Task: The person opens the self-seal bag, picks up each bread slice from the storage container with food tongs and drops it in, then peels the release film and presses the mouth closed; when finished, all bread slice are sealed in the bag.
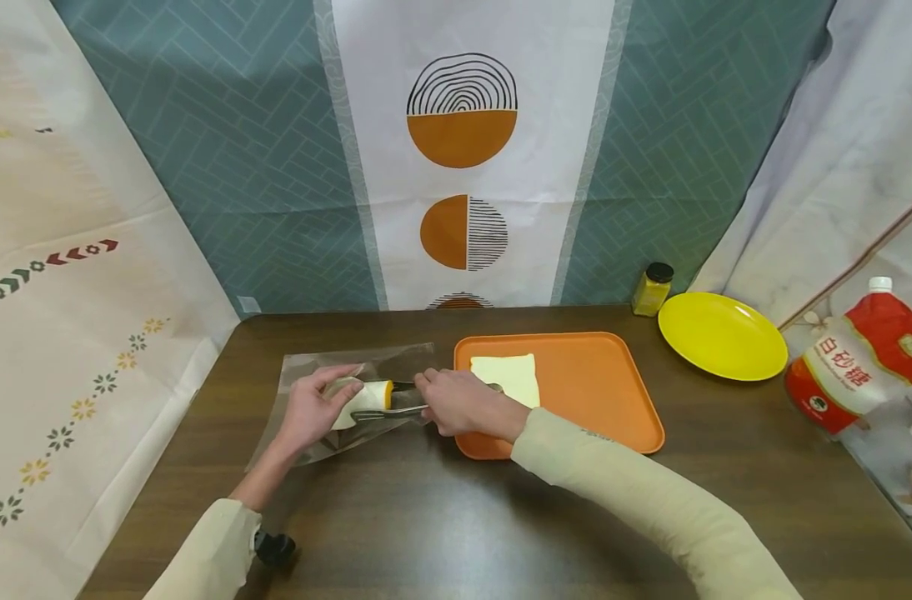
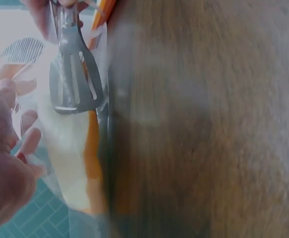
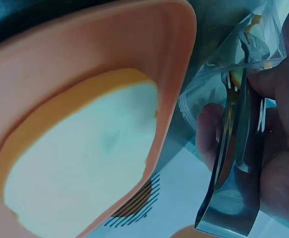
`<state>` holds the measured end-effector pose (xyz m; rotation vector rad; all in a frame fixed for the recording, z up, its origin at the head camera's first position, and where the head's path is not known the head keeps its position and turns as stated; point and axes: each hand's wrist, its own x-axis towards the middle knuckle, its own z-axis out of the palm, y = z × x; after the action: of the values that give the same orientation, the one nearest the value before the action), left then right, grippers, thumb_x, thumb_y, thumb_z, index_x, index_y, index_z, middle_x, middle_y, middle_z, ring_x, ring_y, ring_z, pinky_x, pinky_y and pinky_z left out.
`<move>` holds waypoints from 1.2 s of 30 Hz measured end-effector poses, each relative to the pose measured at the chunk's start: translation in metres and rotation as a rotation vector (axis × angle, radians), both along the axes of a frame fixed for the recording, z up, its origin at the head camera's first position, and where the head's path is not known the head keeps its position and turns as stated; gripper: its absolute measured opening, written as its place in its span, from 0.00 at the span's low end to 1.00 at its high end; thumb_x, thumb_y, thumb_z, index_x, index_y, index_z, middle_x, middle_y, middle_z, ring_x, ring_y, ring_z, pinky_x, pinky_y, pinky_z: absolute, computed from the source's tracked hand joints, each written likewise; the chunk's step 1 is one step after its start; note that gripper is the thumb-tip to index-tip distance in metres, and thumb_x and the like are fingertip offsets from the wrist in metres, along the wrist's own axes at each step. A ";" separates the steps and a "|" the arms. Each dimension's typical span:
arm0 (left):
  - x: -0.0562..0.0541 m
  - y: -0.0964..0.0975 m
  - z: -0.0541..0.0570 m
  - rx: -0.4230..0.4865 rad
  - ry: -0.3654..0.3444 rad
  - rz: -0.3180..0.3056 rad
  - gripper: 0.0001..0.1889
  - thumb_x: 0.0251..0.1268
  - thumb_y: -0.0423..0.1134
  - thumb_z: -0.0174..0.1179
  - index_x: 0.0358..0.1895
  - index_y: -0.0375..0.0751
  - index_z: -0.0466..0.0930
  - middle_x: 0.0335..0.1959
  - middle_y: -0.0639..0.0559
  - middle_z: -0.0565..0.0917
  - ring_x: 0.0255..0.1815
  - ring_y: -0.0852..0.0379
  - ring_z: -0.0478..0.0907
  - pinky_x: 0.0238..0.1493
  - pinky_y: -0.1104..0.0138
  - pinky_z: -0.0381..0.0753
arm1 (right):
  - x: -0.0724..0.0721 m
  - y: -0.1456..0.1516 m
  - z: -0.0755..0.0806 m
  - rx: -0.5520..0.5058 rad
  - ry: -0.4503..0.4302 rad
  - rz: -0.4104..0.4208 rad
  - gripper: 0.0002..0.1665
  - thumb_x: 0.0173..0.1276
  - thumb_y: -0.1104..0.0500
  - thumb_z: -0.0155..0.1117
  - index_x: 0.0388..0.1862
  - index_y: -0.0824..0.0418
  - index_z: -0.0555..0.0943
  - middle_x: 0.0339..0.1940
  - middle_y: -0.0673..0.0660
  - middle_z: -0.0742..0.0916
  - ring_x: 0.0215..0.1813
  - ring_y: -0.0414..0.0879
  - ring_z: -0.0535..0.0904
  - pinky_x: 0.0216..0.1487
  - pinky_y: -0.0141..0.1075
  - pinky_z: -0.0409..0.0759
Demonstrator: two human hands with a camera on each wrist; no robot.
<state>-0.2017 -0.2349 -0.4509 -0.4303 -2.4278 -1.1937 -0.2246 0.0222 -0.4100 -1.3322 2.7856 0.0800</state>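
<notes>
At the left of the table, a clear plastic bag (image 1: 294, 375) holds a slice of bread (image 2: 67, 153) with a brown crust. My left hand (image 1: 312, 408) grips the bag, with fingers and thumb about the bread in it. My right hand (image 1: 463, 400) holds metal tongs (image 3: 229, 208), whose slotted end (image 2: 76, 79) is in the bag's mouth at the bread's edge. Whether the tongs still pinch the bread, I cannot tell. Another slice of bread (image 1: 510, 377) lies on the orange tray (image 1: 591, 383), partly behind my right hand in the head view.
Toward the back right stand a jar with a black lid (image 1: 653, 289) and a yellow plate (image 1: 722, 337). A red and white sugar bag (image 1: 846, 367) is at the right edge. Patterned cloth (image 1: 276, 167) hangs behind the wooden table (image 1: 396, 533).
</notes>
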 end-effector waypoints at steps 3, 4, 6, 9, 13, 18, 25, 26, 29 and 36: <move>0.000 -0.001 0.000 -0.011 -0.007 0.012 0.15 0.58 0.27 0.71 0.50 0.32 0.87 0.47 0.39 0.87 0.51 0.40 0.82 0.52 0.44 0.77 | -0.001 0.000 0.001 0.010 -0.020 -0.004 0.28 0.75 0.50 0.60 0.66 0.66 0.73 0.48 0.55 0.82 0.43 0.46 0.80 0.42 0.35 0.82; 0.000 -0.002 0.000 -0.018 -0.009 0.013 0.15 0.59 0.28 0.71 0.51 0.33 0.87 0.47 0.40 0.87 0.52 0.40 0.81 0.52 0.44 0.77 | -0.002 0.000 0.001 0.009 -0.027 -0.007 0.28 0.75 0.50 0.60 0.66 0.65 0.73 0.47 0.55 0.82 0.42 0.46 0.79 0.42 0.34 0.82; 0.000 -0.002 0.000 -0.024 -0.020 0.003 0.15 0.60 0.29 0.71 0.51 0.34 0.87 0.48 0.40 0.87 0.52 0.40 0.81 0.52 0.44 0.77 | -0.003 0.001 0.003 0.008 -0.042 -0.014 0.28 0.76 0.50 0.60 0.67 0.65 0.73 0.47 0.55 0.83 0.41 0.45 0.79 0.40 0.33 0.81; 0.001 0.000 0.000 -0.033 -0.030 -0.020 0.16 0.61 0.31 0.70 0.52 0.35 0.86 0.49 0.40 0.86 0.54 0.39 0.80 0.51 0.42 0.77 | -0.004 0.000 0.004 -0.004 -0.050 -0.012 0.28 0.75 0.51 0.61 0.67 0.65 0.73 0.48 0.56 0.83 0.41 0.45 0.79 0.40 0.32 0.81; 0.003 0.001 -0.001 -0.044 -0.017 -0.019 0.15 0.60 0.31 0.71 0.51 0.36 0.87 0.48 0.41 0.87 0.53 0.41 0.81 0.51 0.46 0.78 | -0.006 -0.004 0.003 -0.007 -0.049 0.007 0.27 0.75 0.51 0.61 0.65 0.64 0.74 0.49 0.56 0.83 0.43 0.46 0.80 0.42 0.33 0.82; 0.002 0.000 -0.001 -0.033 -0.006 -0.014 0.15 0.59 0.30 0.72 0.50 0.35 0.87 0.47 0.41 0.87 0.52 0.42 0.82 0.53 0.48 0.77 | -0.010 -0.006 0.004 0.024 -0.030 0.003 0.26 0.75 0.50 0.61 0.66 0.63 0.74 0.49 0.55 0.83 0.44 0.46 0.80 0.42 0.33 0.82; 0.004 -0.002 0.002 -0.040 -0.009 -0.013 0.14 0.60 0.29 0.70 0.50 0.35 0.87 0.48 0.41 0.87 0.53 0.42 0.81 0.54 0.44 0.77 | -0.009 -0.007 0.006 0.038 -0.042 0.015 0.29 0.75 0.49 0.61 0.68 0.63 0.73 0.54 0.56 0.83 0.46 0.47 0.81 0.43 0.35 0.83; 0.004 -0.002 0.003 -0.033 -0.002 -0.017 0.14 0.60 0.28 0.70 0.50 0.35 0.87 0.48 0.41 0.87 0.53 0.42 0.81 0.54 0.46 0.78 | -0.009 -0.008 0.006 0.040 -0.042 0.017 0.29 0.75 0.49 0.61 0.68 0.63 0.73 0.55 0.56 0.83 0.47 0.47 0.81 0.44 0.36 0.83; 0.004 -0.002 0.006 0.021 -0.004 -0.026 0.14 0.59 0.26 0.70 0.49 0.34 0.87 0.47 0.42 0.87 0.53 0.44 0.82 0.56 0.56 0.78 | -0.011 -0.008 0.006 0.048 -0.046 0.017 0.30 0.75 0.49 0.61 0.69 0.63 0.73 0.55 0.56 0.83 0.47 0.47 0.81 0.46 0.35 0.82; 0.001 -0.005 0.004 0.029 -0.010 0.015 0.14 0.59 0.26 0.70 0.49 0.33 0.87 0.46 0.40 0.87 0.52 0.44 0.82 0.54 0.46 0.78 | -0.015 -0.008 0.008 0.028 -0.061 0.022 0.29 0.75 0.49 0.61 0.68 0.64 0.73 0.53 0.56 0.83 0.45 0.47 0.81 0.45 0.35 0.82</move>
<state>-0.2003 -0.2396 -0.4466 -0.3974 -2.4150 -1.2260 -0.2393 0.0140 -0.4024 -1.3364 2.7100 0.0781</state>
